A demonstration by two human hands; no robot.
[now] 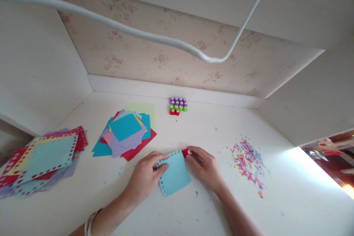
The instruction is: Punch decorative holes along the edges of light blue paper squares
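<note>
Fingers point(160, 156) of the left hand point(146, 171) pinch the upper-left part of a light-blue sheet point(175, 177), thumb lying over its face, at the lower middle of the frame. The right hand point(205, 166) grasps a small red punch point(184, 153) with a white button, set at the sheet's upper-right corner; whether the button is pressed in cannot be told. The sheet looks about half worked: a row of small cut-outs follows its left and top edges, while the right and bottom edges are smooth and plain. The shape of the holes is too small to name surely.

Just above the hands, left of centre, lies a loose pile of plain sheets point(125, 127) in teal, lilac, pink, red and pale green, flat and matt, apparently with uncut edges. At the far left a pile of punched sheets point(51, 151) fans out, their lacy borders seemingly finished. To the right, a heap of paper bits point(246, 160) spreads in mixed colours.

Near the top of the white table point(210, 210), small rounded punches stand close together: purple punches point(181, 103) behind, green punches point(180, 108) next, then two red punches point(177, 113) in front. Beyond them, floral wallpaper point(166, 70) covers the wall, and a smooth white cable point(124, 27) curves across the upper frame
</note>
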